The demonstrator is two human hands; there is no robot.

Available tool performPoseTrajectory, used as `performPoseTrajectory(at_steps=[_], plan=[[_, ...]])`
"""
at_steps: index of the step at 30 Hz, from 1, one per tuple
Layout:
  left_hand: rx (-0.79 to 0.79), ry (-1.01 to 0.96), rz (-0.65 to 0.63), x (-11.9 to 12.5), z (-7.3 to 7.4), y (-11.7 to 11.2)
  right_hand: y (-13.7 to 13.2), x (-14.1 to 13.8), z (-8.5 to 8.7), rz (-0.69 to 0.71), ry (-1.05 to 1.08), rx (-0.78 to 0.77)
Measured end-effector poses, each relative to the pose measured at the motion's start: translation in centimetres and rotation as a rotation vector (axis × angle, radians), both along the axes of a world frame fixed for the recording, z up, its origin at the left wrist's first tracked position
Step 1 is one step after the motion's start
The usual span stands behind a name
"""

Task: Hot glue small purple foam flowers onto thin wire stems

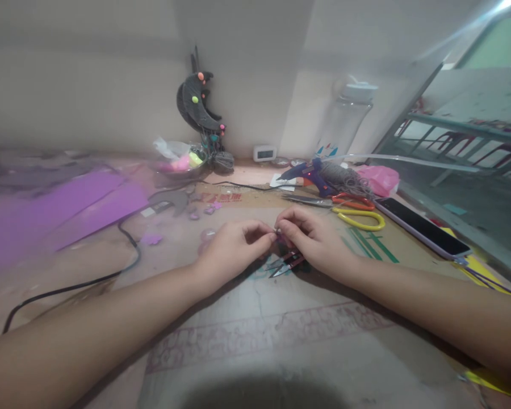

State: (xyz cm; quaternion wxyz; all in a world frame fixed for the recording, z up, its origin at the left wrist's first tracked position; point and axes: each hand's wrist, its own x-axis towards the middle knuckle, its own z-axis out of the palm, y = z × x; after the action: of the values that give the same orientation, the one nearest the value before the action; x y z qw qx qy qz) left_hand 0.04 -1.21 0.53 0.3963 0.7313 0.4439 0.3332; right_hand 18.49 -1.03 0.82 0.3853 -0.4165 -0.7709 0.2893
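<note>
My left hand (238,244) and my right hand (310,236) meet over the middle of the work board, thumbs and forefingers pinched closed. Between their fingertips sits a tiny pale speck, too small to name, with a bit of purple just under it. Directly below the right hand lies a pair of thread snips (286,267), its blades pointing left and its handles partly covered by that hand. Small purple flower cut-outs (213,208) rest beyond the left hand, and another purple cut-out (152,238) lies to its left.
Behind the hands are scissors (360,220), a blue glue gun (309,173), grey yarn (344,179) and a phone (423,227). Purple sheets (89,207) and a black cable (68,288) spread leftward. A dark crescent ornament (193,105), a small digital clock (264,153) and a bottle (347,119) stand along the wall.
</note>
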Motion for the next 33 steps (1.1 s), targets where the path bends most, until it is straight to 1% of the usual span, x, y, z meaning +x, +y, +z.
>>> performPoseTrajectory(at_steps=[6,17,21,24,28,33], plan=[[0.001,-0.003,0.037,0.08,0.20,-0.16,-0.13,0.22,0.00,-0.010,-0.026,0.038],[-0.009,-0.056,0.007,-0.18,-0.30,0.09,-0.34,0.21,-0.21,0.009,0.013,-0.056],[-0.014,-0.070,-0.003,-0.24,-0.30,0.04,-0.45,0.20,-0.08,-0.004,0.021,-0.071],[-0.024,-0.086,-0.012,-0.25,-0.37,0.03,-0.59,0.21,0.14,0.019,0.040,-0.091],[-0.024,-0.090,-0.016,-0.22,-0.33,0.02,-0.61,0.23,0.23,0.035,0.059,-0.099],[-0.018,-0.074,-0.012,-0.22,-0.19,0.03,-0.38,0.23,-0.15,0.020,0.021,-0.095]])
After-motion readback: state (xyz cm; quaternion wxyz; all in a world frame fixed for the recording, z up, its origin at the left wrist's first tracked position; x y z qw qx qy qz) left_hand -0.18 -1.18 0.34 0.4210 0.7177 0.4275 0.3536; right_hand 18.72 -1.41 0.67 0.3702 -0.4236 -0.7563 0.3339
